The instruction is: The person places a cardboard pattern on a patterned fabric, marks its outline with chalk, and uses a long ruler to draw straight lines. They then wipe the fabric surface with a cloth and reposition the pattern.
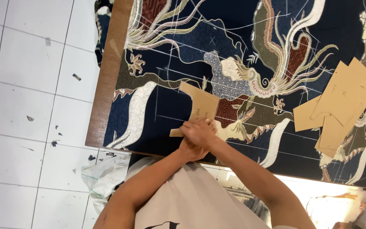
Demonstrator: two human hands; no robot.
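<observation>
Both hands, the right hand (198, 131) over the left hand (190, 149), press flat, gripping nothing, on the cardboard pattern (201, 106) atop chalk-lined batik cloth (234, 42); more pattern pieces (344, 106) wait at three o'clock.

Matt brown card pattern piece (203, 107) on printed batik cloth (234, 51); smooth wooden tabletop (106, 85); glossy white floor tiles (26, 106).

Both hands meet on a small brown cardboard pattern piece (200, 109), the right hand (199, 132) lying over the left hand (190, 151), pressing it flat on dark blue batik cloth (234, 68) marked with white chalk lines. The cloth covers a wooden desk (106, 80). More cardboard pieces (344, 106) lie stacked well apart, above a white tiled floor (26, 106).
</observation>
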